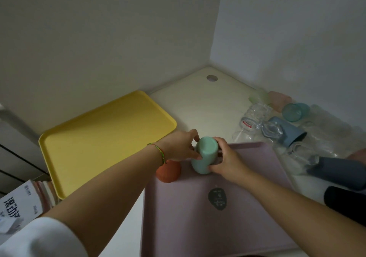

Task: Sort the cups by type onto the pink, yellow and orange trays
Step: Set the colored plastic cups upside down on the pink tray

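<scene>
A mint green cup (205, 154) stands upside down at the far left corner of the pink tray (208, 223). My left hand (179, 147) grips it from the left and my right hand (225, 160) grips it from the right. An orange cup (168, 171) sits upside down on the pink tray's left edge, just under my left wrist. The yellow tray (103, 139) lies to the left with nothing on it. At the right lies a pile of cups: clear glasses (255, 118), a blue cup (287, 131), a teal cup (295, 111) and dark grey cups (340, 174).
The table sits in a corner between two white walls. A cable hole (212, 78) marks the tabletop at the back. Books (21, 203) lie at the lower left beside the yellow tray. A dark sticker (217, 199) sits on the pink tray.
</scene>
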